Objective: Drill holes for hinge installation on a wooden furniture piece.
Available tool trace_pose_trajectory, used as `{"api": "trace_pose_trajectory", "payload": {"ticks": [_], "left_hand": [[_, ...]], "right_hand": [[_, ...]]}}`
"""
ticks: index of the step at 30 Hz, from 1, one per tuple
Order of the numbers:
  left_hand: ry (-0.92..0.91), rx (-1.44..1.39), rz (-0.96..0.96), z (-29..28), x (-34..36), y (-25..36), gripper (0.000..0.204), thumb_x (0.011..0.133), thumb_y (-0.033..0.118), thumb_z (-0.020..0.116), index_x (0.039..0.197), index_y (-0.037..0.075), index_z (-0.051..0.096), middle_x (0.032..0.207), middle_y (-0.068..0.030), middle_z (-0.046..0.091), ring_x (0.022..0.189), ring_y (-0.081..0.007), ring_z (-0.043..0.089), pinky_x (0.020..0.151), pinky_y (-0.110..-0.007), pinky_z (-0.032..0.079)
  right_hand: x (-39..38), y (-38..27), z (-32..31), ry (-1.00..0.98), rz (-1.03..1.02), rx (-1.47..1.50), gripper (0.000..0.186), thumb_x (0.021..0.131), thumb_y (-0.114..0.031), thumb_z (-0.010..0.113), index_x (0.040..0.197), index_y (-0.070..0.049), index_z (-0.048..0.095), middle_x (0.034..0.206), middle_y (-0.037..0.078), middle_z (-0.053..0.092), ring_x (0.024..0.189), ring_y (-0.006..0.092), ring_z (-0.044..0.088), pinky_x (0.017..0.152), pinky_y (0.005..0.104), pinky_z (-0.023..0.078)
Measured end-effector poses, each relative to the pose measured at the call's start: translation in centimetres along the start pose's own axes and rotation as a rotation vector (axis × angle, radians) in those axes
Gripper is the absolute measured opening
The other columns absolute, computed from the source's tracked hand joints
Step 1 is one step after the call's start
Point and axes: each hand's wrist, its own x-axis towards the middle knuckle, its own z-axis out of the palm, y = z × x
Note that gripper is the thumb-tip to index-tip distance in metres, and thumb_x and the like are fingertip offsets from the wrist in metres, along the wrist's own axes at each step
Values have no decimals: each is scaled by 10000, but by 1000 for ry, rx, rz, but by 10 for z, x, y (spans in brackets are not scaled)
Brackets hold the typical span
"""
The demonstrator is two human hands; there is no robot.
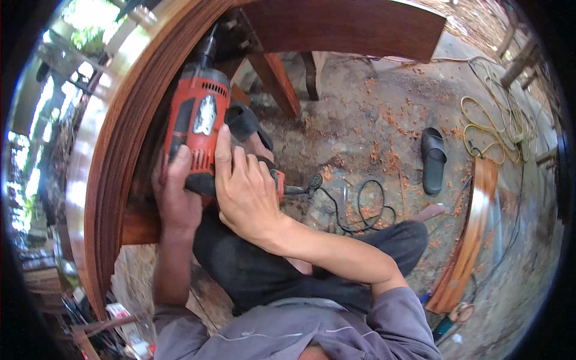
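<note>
A red and black power drill (191, 114) points away from me, up into a dark corner beneath a piece of varnished brown wooden furniture (108, 156). My left hand (178, 195) grips the rear of its body from the left, thumb on top. Across the back of the drill lies my right hand (247, 195), its fingers along the casing and partly round it. The drill's red handle end shows just past my right wrist, with a black cord (327, 195) running from it. Shadow and wood hide where the drill's tip meets the furniture.
A wide dark board (348, 27) and a wooden leg (277, 84) stand ahead. Orange shavings litter the concrete floor (360, 120). At right lie a black sandal (433, 162), a coiled yellow cord (495, 129) and a curved varnished plank (465, 240).
</note>
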Motion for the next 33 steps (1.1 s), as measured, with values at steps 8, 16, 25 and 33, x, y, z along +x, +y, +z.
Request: {"api": "trace_pose_trajectory", "payload": {"ticks": [8,16,25,33], "left_hand": [[187,-183,46,4,7,-36,525,988,363,453,1323,-35,523,1238,-159,614,1090,-269,621,978,-401,472],[250,-139,44,-9,9,-53,717,894,434,512,1382,-89,457,1296,-233,587,1142,-330,611,1006,-436,463],[188,-224,-11,-15,12,-52,841,877,536,457,1426,-97,394,1366,-268,530,1242,-356,543,1074,-440,392],[138,-267,2,-9,11,-48,864,879,539,459,1446,-106,359,1420,-304,485,1321,-359,496,1138,-432,343]], "right_hand": [[-3,-1,37,201,35,-196,642,823,-121,537,1400,133,414,904,130,583,716,242,576,656,342,469],[-1,3,61,230,71,-122,645,798,-131,583,1388,102,467,804,81,532,661,208,557,596,329,462],[1,-2,69,175,113,-39,675,776,-119,610,1399,93,459,927,105,599,670,206,556,574,337,461],[4,-1,72,270,115,24,686,773,-116,614,1405,95,449,974,124,619,673,209,570,573,335,463]]}}
